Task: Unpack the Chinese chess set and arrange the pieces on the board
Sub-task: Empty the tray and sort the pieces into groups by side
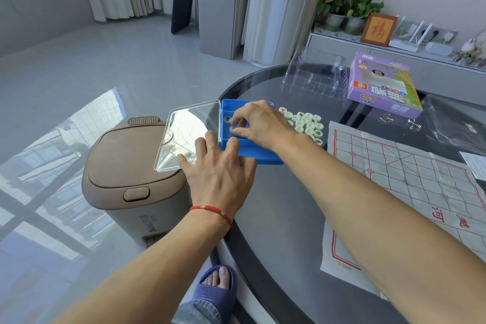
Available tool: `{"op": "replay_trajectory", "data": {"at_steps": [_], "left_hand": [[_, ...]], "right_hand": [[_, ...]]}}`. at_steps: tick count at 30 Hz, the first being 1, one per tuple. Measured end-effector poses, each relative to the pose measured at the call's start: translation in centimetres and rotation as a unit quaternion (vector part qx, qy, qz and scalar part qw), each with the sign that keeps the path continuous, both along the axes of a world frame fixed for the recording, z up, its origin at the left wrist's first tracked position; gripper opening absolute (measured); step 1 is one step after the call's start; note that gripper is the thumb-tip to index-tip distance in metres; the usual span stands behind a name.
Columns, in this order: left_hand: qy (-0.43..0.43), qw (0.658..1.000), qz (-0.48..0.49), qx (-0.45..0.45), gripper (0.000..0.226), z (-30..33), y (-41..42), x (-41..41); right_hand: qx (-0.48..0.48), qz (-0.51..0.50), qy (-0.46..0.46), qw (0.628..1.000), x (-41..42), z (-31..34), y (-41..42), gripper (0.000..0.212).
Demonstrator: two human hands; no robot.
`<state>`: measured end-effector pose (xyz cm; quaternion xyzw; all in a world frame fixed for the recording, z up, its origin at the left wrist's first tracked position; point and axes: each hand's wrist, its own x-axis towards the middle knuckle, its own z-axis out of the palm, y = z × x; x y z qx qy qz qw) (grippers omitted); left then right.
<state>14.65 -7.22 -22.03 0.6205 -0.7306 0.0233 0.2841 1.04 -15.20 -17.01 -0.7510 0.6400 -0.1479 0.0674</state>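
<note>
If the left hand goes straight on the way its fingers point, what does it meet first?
Probably the open clear lid of the blue box; the left hand already rests at the lid's near edge, fingers pointing across it.

Both forearms are bare from elbow to wrist, with no sleeves in view. Just behind the left grip [221, 168], a thin red cord bracelet [211, 212] circles the wrist, with a short gold-coloured section woven into it. The right grip [259, 123] carries no ring, watch or band that can be seen. Well below both grips, a foot wears an open-toed blue slipper [214, 289] with a ribbed strap, toes showing, and a cuff of blue denim trouser leg [196, 312] sits beside it.
</note>
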Motion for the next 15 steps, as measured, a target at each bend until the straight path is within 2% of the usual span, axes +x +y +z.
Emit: {"op": "replay_trajectory", "data": {"at_steps": [6,12,15], "left_hand": [[-0.008,1.000,-0.004,0.011,0.024,0.1,0.0,0.0],[-0.005,1.000,-0.006,0.013,0.022,0.2,0.0,0.1],[-0.003,1.000,-0.005,0.012,0.022,0.2,0.2,0.1]], "right_hand": [[0.085,-0.039,-0.025,0.995,-0.8,1.5,0.4,0.017],[0.064,-0.029,0.003,0.998,-0.5,1.5,0.5,0.016],[0.023,-0.044,-0.056,0.997,-1.9,2.5,0.3,0.015]]}}
